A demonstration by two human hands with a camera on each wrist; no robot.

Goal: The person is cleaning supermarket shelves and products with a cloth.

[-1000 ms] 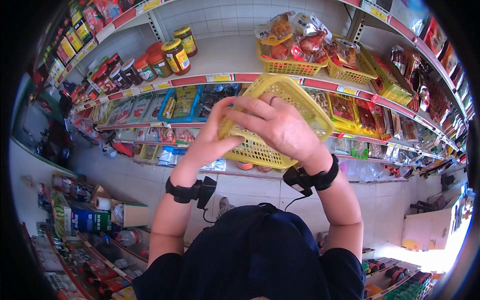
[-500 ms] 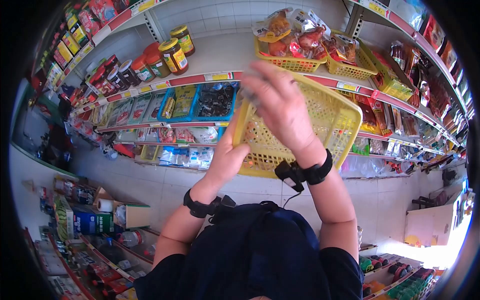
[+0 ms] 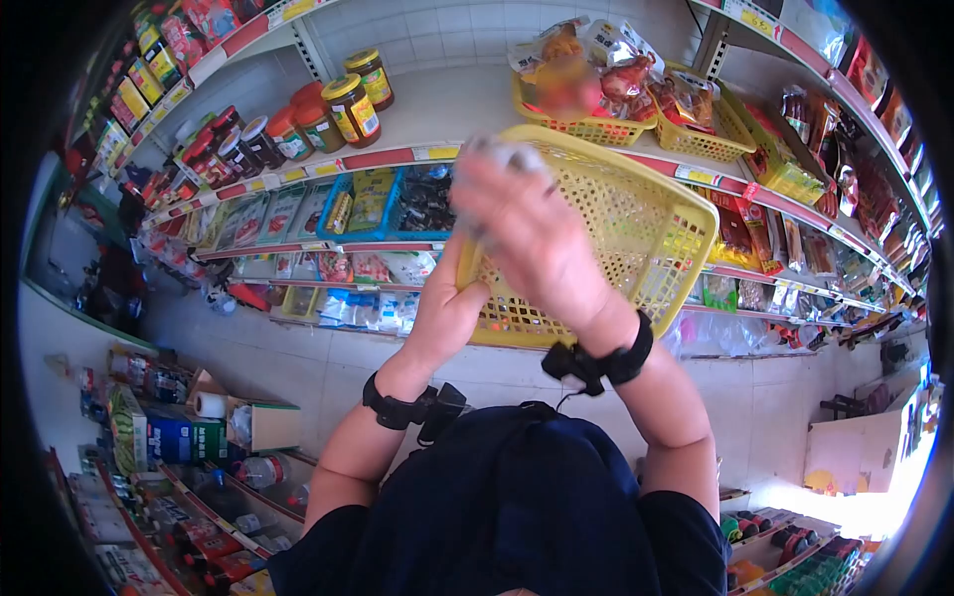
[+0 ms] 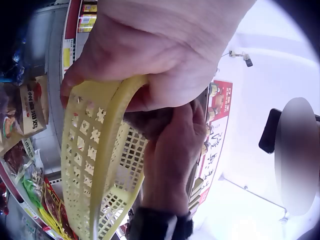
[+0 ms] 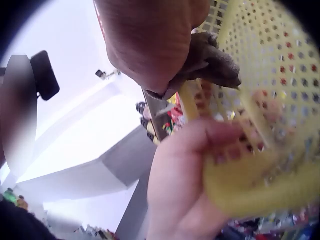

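A yellow plastic basket [image 3: 686, 204] with perforated walls is held up in front of the shelves, tilted so its inside shows in the head view. My left hand [image 3: 445, 316] grips its left end, thumb inside the rim and fingers behind the wall. My right hand [image 3: 542, 243], blurred at the fingers, is over that same end. It holds a crumpled grey cloth [image 5: 215, 62], seen best in the right wrist view, close to the basket's rim. In the left wrist view the cloth is dark and partly hidden behind my left hand.
Jars [image 3: 350, 111] stand on the shelf at left. Yellow baskets [image 3: 701, 139] with packaged meat sit at the back right. Below are blue trays [image 3: 383, 236] of packets. Behind the person, low racks [image 3: 224, 497] hold bottles.
The basket has swung to the right and turned its inside toward me, then shifted slightly left. My right hand has moved about over its left end with the cloth; my left hand keeps its grip.
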